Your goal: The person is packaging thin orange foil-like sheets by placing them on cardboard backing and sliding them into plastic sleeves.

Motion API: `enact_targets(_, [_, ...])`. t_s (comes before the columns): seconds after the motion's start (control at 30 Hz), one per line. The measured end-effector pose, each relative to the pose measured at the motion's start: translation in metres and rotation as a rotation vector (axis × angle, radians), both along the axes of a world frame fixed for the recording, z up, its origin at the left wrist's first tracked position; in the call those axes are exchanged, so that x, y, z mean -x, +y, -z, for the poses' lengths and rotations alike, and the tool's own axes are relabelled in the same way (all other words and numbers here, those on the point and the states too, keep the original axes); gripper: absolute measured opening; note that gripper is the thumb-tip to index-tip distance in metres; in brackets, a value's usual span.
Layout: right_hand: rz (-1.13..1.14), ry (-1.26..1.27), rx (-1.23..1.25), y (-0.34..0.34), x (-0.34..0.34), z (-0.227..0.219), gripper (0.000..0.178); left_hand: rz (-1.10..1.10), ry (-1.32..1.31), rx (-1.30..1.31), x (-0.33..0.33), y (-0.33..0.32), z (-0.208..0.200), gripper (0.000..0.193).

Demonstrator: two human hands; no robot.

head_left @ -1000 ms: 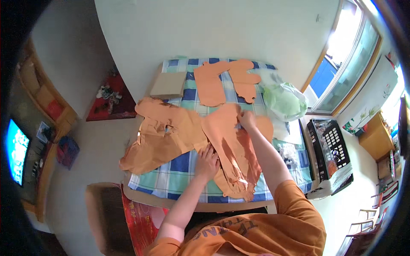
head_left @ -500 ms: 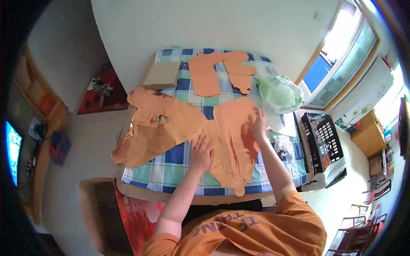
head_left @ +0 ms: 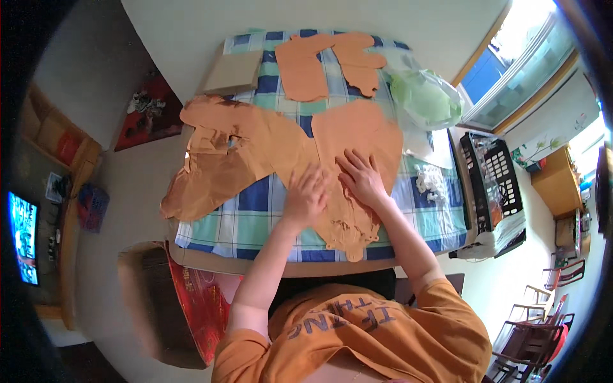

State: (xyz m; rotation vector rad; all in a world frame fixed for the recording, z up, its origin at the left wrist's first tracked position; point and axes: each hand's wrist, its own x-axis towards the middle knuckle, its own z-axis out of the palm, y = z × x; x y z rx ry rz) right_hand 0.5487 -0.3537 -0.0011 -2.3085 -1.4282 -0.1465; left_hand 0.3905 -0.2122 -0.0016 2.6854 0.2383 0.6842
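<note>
A large tan-orange cut-out sheet (head_left: 357,134), paper-like with a crumpled lower end, lies on a blue, green and white checked cloth (head_left: 239,207) in front of me. My right hand (head_left: 362,180) rests on its middle, fingers spread. My left hand (head_left: 308,195) lies palm down near its left edge, fingers apart. To the left spreads a wider, creased brown-tan sheet (head_left: 223,147) with ragged openings; whether the two are joined I cannot tell. Farther back are two smaller orange cut-outs, a squarish piece (head_left: 301,73) and a lobed piece (head_left: 359,60).
A flat cardboard box (head_left: 234,71) sits at the back left of the cloth. On the right are a pale green plastic bag (head_left: 424,99) and a white crumpled bundle (head_left: 431,182). Beside the table stand a black crate (head_left: 498,179) and an open cardboard box (head_left: 143,313).
My right hand has moved left and down from the sheet's right edge onto its middle, and that edge now lies flatter. The left hand stays near the same place. The view has shifted.
</note>
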Motion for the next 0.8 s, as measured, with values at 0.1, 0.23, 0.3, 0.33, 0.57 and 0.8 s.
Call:
enact_targets(0.1, [0.001, -0.008, 0.009, 0.0, -0.004, 0.002, 0.045, 0.173, 0.006, -0.069, -0.004, -0.02, 0.002, 0.039])
enact_targets(0.23, [0.031, 0.042, -0.196, -0.002, -0.002, -0.001, 0.031, 0.257, 0.048, -0.099, -0.001, -0.025, 0.006, 0.039])
enact_targets(0.3, [0.069, 0.017, -0.209, -0.006, -0.002, 0.002, 0.028, 0.257, 0.051, -0.1, 0.001, -0.027, 0.005, 0.039])
enact_targets(0.33, [0.098, -0.013, -0.221, -0.009, -0.002, 0.004, 0.024, 0.263, 0.064, -0.11, 0.001, -0.029, 0.004, 0.038])
enact_targets(0.57, [0.127, -0.02, -0.215, -0.008, -0.002, 0.007, 0.024, 0.279, 0.083, -0.086, 0.002, -0.027, 0.001, 0.037])
enact_targets(0.8, [0.139, -0.027, -0.191, -0.009, -0.002, 0.005, 0.027, 0.284, 0.073, -0.03, 0.002, -0.027, -0.002, 0.039])
